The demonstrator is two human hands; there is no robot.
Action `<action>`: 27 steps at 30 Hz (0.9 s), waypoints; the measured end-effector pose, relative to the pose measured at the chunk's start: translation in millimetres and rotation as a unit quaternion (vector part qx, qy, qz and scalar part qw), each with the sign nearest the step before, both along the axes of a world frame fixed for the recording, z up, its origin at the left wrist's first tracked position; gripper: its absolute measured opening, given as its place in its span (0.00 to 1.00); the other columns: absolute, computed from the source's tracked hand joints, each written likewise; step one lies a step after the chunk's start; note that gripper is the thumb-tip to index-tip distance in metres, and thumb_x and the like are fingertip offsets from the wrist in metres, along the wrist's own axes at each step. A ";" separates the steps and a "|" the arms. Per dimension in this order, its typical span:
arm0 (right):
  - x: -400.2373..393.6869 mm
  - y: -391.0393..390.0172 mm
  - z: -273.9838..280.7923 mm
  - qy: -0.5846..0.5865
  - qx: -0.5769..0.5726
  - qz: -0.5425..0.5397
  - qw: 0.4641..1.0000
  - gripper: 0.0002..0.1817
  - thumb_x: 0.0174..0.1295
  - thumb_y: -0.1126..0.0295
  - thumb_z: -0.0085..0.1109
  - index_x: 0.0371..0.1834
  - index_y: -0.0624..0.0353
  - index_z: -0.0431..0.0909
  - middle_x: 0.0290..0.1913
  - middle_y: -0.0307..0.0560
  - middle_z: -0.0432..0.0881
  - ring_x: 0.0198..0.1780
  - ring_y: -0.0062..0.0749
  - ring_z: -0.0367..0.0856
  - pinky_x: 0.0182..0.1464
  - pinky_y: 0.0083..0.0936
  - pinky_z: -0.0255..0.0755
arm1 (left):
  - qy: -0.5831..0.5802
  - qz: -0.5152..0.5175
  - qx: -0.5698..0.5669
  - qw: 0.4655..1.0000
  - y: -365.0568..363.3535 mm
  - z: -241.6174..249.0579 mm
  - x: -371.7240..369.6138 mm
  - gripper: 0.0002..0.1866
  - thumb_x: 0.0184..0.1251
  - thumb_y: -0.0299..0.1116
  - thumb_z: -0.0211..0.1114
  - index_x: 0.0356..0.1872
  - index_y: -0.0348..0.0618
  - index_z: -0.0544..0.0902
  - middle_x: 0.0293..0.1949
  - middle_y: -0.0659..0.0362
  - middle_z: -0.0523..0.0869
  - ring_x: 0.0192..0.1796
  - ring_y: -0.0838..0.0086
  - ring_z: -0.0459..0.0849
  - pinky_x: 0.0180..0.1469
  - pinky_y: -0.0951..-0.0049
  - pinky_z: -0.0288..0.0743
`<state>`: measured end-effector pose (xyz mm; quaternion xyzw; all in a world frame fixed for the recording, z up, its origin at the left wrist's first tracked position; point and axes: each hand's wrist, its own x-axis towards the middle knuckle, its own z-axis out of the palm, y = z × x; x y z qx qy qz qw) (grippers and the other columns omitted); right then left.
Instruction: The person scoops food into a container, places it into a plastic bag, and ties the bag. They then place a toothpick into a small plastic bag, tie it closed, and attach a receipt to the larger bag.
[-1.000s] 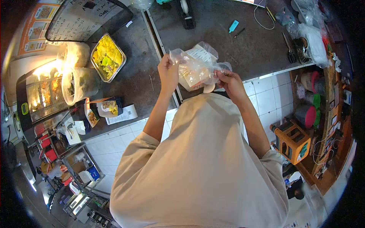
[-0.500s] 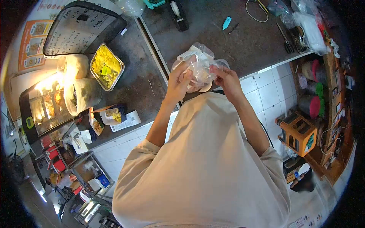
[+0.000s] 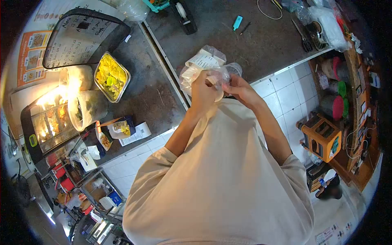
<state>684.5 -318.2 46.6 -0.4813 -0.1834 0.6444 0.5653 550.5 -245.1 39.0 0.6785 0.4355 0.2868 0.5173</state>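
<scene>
A clear plastic bag sits at the dark counter's front edge, close to my body. A white printed slip shows at its top. My left hand is closed on the bag's near side, fingers curled inward. Beside it, my right hand pinches the gathered plastic between thumb and fingers. A loop of clear plastic puffs up above the right fingers. What the bag contains is mostly hidden by the hands and the crumpled film; a pale rounded edge shows under them.
On the counter lie a tape dispenser, a light-blue marker and scissors. Left stand a metal tray of yellow food and a lit glass food warmer. An orange stool is on the floor at right.
My left hand has moved right, towards my right hand, and its fingers have curled in. The printed slip now faces up more plainly. The view has shifted slightly.
</scene>
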 end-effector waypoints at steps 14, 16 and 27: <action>12.6 6.0 -22.0 -0.013 -0.049 0.066 0.997 0.14 0.67 0.61 0.58 0.46 0.61 0.78 0.39 0.37 0.81 0.36 0.20 0.75 0.39 0.19 0.69 | -0.044 -0.068 0.291 0.953 10.3 -14.6 -22.7 0.12 0.50 0.22 0.71 0.38 0.40 0.85 0.35 0.56 0.83 0.34 0.66 0.82 0.36 0.71 0.77; 14.3 5.4 -20.7 0.008 -0.043 0.056 0.997 0.13 0.67 0.62 0.56 0.46 0.62 0.77 0.39 0.39 0.81 0.36 0.21 0.76 0.40 0.20 0.70 | -0.046 -0.071 0.355 0.931 12.3 -17.1 -21.3 0.11 0.49 0.22 0.71 0.37 0.41 0.86 0.35 0.57 0.82 0.34 0.65 0.81 0.37 0.70 0.77; 12.3 6.6 -24.9 0.007 -0.058 0.045 0.997 0.15 0.69 0.60 0.54 0.42 0.63 0.77 0.35 0.41 0.81 0.35 0.22 0.78 0.38 0.22 0.72 | -0.016 -0.127 0.478 0.869 18.4 -17.9 -18.8 0.12 0.44 0.26 0.71 0.34 0.50 0.86 0.37 0.62 0.81 0.40 0.64 0.79 0.42 0.64 0.75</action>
